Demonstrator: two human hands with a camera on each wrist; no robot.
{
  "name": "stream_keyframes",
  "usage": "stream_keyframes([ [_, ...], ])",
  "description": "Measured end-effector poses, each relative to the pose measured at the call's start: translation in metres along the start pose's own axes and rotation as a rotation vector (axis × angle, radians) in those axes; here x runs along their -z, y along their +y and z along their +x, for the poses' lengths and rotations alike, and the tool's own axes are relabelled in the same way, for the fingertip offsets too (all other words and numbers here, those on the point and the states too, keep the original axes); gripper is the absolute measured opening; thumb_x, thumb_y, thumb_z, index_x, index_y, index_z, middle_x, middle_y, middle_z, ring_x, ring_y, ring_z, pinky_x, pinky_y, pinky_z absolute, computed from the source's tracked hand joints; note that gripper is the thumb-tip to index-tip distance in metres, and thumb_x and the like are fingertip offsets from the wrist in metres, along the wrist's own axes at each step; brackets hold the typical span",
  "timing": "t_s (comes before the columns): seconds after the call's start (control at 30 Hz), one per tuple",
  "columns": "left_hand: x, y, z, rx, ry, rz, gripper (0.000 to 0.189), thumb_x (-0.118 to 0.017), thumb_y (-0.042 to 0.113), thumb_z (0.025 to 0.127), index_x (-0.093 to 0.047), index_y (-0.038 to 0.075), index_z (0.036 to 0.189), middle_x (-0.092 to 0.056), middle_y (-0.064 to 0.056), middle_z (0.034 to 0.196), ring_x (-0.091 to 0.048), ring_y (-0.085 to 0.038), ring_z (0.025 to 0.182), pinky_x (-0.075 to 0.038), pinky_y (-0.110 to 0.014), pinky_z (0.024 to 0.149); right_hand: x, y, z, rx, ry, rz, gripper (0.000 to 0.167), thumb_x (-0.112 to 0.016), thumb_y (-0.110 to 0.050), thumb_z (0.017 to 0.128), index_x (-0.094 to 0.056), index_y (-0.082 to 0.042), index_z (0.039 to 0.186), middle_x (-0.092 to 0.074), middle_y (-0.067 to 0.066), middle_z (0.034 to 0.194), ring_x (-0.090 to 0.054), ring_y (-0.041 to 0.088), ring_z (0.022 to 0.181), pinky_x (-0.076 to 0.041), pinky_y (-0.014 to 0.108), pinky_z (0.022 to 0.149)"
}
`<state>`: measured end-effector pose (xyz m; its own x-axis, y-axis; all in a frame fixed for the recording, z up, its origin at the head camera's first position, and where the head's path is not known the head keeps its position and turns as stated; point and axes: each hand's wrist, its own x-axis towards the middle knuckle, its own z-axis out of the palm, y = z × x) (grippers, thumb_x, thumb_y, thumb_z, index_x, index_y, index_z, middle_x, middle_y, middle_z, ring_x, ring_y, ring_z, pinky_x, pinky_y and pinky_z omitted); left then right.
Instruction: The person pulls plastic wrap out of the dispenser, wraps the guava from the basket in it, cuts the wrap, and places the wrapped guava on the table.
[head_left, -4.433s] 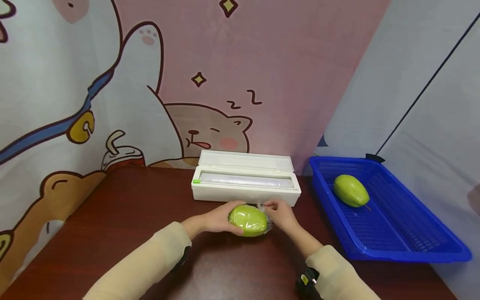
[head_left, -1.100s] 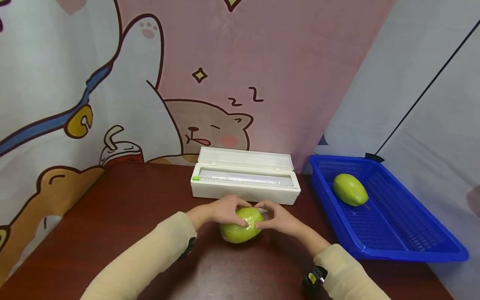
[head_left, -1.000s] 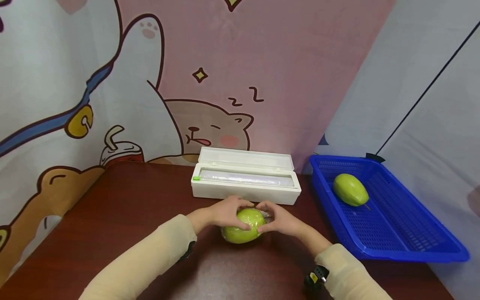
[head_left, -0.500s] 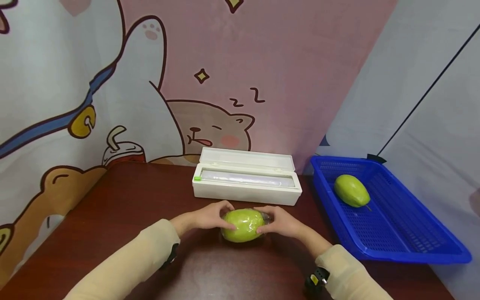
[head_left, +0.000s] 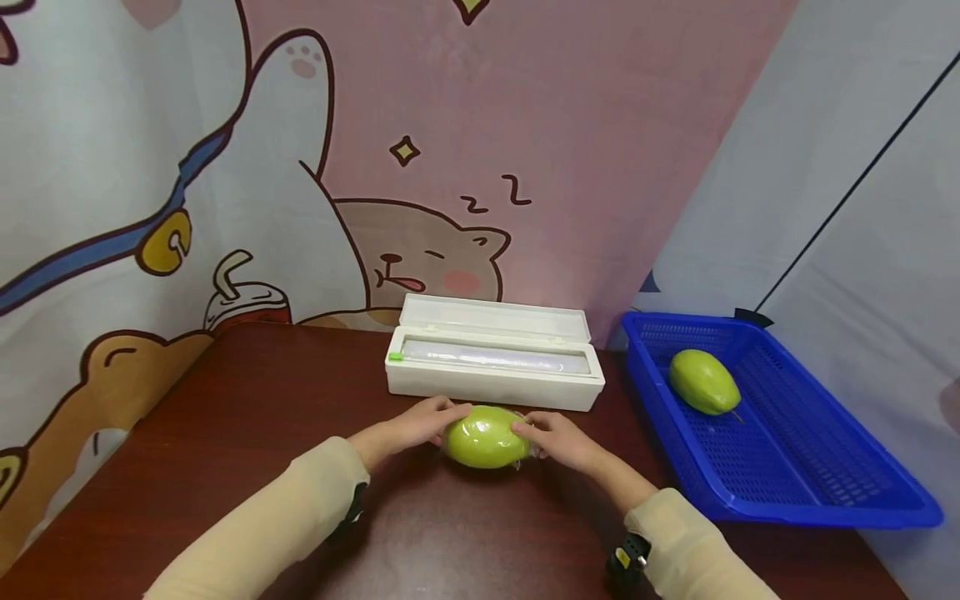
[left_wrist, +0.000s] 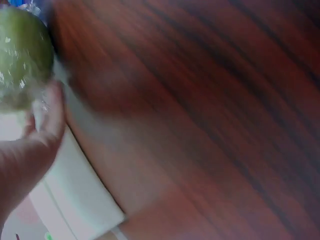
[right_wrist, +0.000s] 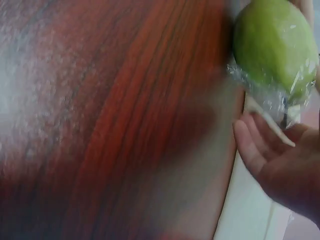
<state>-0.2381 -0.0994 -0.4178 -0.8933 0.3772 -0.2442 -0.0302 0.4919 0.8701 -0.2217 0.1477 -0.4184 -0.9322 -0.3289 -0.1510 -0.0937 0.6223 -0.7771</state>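
Left hand (head_left: 420,422) and right hand (head_left: 561,439) grip a film-wrapped green fruit (head_left: 486,438) at its nine and three o'clock ends, above the counter (head_left: 450,546). From it, a white box (head_left: 491,386) stands at twelve, a blue basket (head_left: 817,514) at three; "Z Z" lettering (head_left: 515,192) shows at twelve.

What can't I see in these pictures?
Head view: underside of the wrapped green fruit, hidden by its top.
Head view: near edge of the table, cut off at the bottom.
Left wrist view: fingertips of the left hand, blurred.
Right wrist view: part of the right hand, beyond the right edge.
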Motion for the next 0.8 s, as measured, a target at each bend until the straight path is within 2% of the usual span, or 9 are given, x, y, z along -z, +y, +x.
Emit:
stream_keyframes([
  [0.07,-0.001,0.004,0.001,0.021,0.026,0.035,0.047,-0.048,0.046,0.093,-0.056,0.000,0.101,-0.058,-0.008,0.087,-0.058,-0.016,0.076,-0.055,-0.031,0.069,-0.003,-0.004,-0.002,-0.104,0.089,0.003,0.048,-0.055,-0.042,0.091,-0.059,0.003,0.108,-0.060,0.009,0.078,-0.055,0.014,0.063,-0.053,0.029,0.055],
  [0.13,-0.001,0.007,0.000,0.045,0.023,0.054,0.048,-0.048,0.047,0.092,-0.056,0.000,0.100,-0.059,-0.008,0.079,-0.060,-0.016,0.070,-0.055,-0.031,0.065,-0.007,-0.007,-0.003,-0.207,0.140,0.062,0.052,-0.053,-0.045,0.091,-0.055,0.006,0.104,-0.059,0.009,0.073,-0.056,0.015,0.056,-0.053,0.030,0.049],
  [0.23,0.001,0.010,-0.001,0.080,-0.050,0.058,0.051,-0.045,0.049,0.092,-0.055,0.002,0.108,-0.064,-0.009,0.074,-0.064,-0.017,0.067,-0.054,-0.032,0.063,-0.012,-0.010,-0.007,-0.303,0.109,0.220,0.054,-0.049,-0.047,0.093,-0.048,0.006,0.100,-0.060,0.012,0.070,-0.058,0.015,0.051,-0.054,0.033,0.048],
  [0.3,0.001,0.010,-0.002,0.088,-0.115,0.053,0.052,-0.042,0.048,0.092,-0.053,0.003,0.115,-0.068,-0.012,0.076,-0.066,-0.019,0.068,-0.054,-0.033,0.063,-0.015,-0.010,-0.008,-0.313,0.045,0.333,0.058,-0.046,-0.046,0.095,-0.046,0.011,0.107,-0.062,0.015,0.074,-0.061,0.017,0.055,-0.056,0.036,0.052],
  [0.37,0.001,0.009,-0.002,0.086,-0.149,0.045,0.052,-0.040,0.047,0.093,-0.053,0.005,0.121,-0.068,-0.011,0.086,-0.064,-0.019,0.073,-0.053,-0.034,0.063,-0.017,-0.010,-0.009,-0.297,-0.015,0.422,0.062,-0.043,-0.044,0.096,-0.042,0.013,0.118,-0.063,0.017,0.083,-0.064,0.018,0.063,-0.057,0.037,0.058],
  [0.47,-0.001,0.007,0.000,0.076,-0.133,0.009,0.051,-0.040,0.042,0.094,-0.054,0.005,0.125,-0.063,-0.010,0.101,-0.059,-0.018,0.080,-0.054,-0.035,0.067,-0.020,-0.012,-0.011,-0.261,-0.075,0.524,0.065,-0.043,-0.042,0.097,-0.035,0.014,0.129,-0.062,0.019,0.093,-0.066,0.020,0.075,-0.058,0.039,0.068],
  [0.57,-0.003,0.005,0.002,0.065,-0.098,-0.037,0.053,-0.039,0.041,0.094,-0.055,0.002,0.125,-0.061,-0.012,0.105,-0.058,-0.017,0.081,-0.054,-0.035,0.070,-0.022,-0.014,-0.011,-0.253,-0.111,0.591,0.066,-0.043,-0.042,0.097,-0.034,0.014,0.130,-0.060,0.018,0.098,-0.065,0.021,0.083,-0.057,0.040,0.075],
  [0.63,-0.005,0.004,0.003,0.081,-0.106,-0.068,0.056,-0.038,0.045,0.094,-0.054,0.000,0.125,-0.063,-0.013,0.098,-0.059,-0.016,0.076,-0.055,-0.035,0.070,-0.023,-0.015,-0.012,-0.251,-0.120,0.623,0.064,-0.042,-0.042,0.097,-0.036,0.014,0.129,-0.059,0.018,0.102,-0.064,0.020,0.085,-0.056,0.040,0.079],
  [0.8,-0.010,0.005,0.002,0.129,-0.187,-0.129,0.062,-0.035,0.052,0.095,-0.049,0.001,0.129,-0.064,-0.013,0.083,-0.060,-0.016,0.064,-0.056,-0.032,0.066,-0.027,-0.016,-0.013,-0.238,-0.094,0.681,0.060,-0.036,-0.040,0.099,-0.042,0.012,0.128,-0.061,0.017,0.108,-0.062,0.019,0.086,-0.054,0.041,0.083],
])
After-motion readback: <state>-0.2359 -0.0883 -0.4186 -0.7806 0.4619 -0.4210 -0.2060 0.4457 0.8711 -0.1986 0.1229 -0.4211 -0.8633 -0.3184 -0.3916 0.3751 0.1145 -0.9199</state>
